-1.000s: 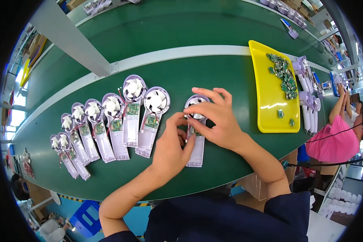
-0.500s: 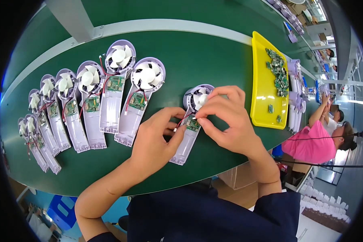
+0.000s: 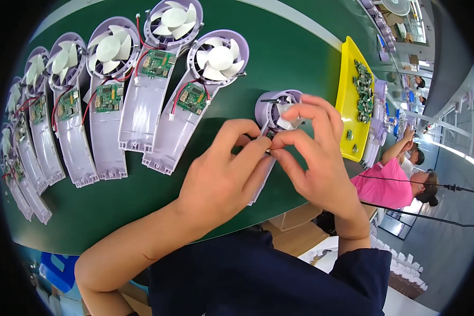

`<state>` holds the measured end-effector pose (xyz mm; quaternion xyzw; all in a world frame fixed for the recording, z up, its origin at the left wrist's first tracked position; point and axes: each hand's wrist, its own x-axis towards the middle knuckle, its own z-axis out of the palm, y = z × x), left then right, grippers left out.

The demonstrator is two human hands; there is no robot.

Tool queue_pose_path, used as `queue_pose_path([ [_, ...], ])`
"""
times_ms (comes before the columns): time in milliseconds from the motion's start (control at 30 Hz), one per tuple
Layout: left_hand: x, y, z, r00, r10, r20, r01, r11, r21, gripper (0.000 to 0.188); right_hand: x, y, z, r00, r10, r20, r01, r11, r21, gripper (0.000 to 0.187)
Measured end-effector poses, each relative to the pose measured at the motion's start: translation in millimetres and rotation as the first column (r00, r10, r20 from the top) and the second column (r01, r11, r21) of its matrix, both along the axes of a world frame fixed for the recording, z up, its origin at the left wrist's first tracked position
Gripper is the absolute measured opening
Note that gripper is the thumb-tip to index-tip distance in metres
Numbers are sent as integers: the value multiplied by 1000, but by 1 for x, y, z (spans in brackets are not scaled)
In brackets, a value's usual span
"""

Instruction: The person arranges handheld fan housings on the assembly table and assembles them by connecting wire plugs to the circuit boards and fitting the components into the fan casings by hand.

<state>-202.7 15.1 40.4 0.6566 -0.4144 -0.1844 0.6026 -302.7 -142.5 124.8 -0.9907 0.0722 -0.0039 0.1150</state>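
A lilac handheld fan half-shell (image 3: 263, 111) lies on the green table in front of me, white fan blades in its round head. Its handle is mostly hidden under my hands. My left hand (image 3: 221, 174) is closed over the handle, thumb and fingertips pinched just below the fan head; what they grip is hidden. Touching those fingertips, my right hand (image 3: 318, 158) pinches a tiny white wire plug (image 3: 269, 151), only a speck of which shows. The circuit board seen earlier on this shell is covered by my fingers.
Several similar fan shells (image 3: 160, 150) with green circuit boards and red-black wires fan out on the left. A yellow tray (image 3: 347, 105) with loose circuit boards stands at the right. Beyond it, a person in pink (image 3: 387, 187) sits at the bench.
My view has moved closer to the table. My hands have come together at the fingertips, and the board and red wires between them are now covered.
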Motion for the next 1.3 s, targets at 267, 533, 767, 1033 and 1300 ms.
queue_pose_path([
  [267, 10, 2, -5, 989, -60, -136, 55, 998, -40, 13, 4, 0, 4, 999, -25, -48, 30, 993, 113, 17],
  [533, 18, 3, 0, 950, -180, -256, 179, 983, -29, 8, 0, -14, -8, 987, 121, 106, -132, 986, 101, 29],
  [767, 21, 4, 0, 940, -172, -294, 186, 982, 23, 12, 1, -25, -28, 917, 274, 289, -285, 959, -2, 30],
  [1033, 13, 2, 1, 974, -109, -197, 137, 981, 136, 52, 11, -29, -11, 919, 353, 176, -322, 929, -182, 27],
  [1300, 13, 5, -5, 986, -53, -159, 68, 994, 91, 27, 23, -22, 14, 904, 423, -63, -422, 861, -284, 25],
])
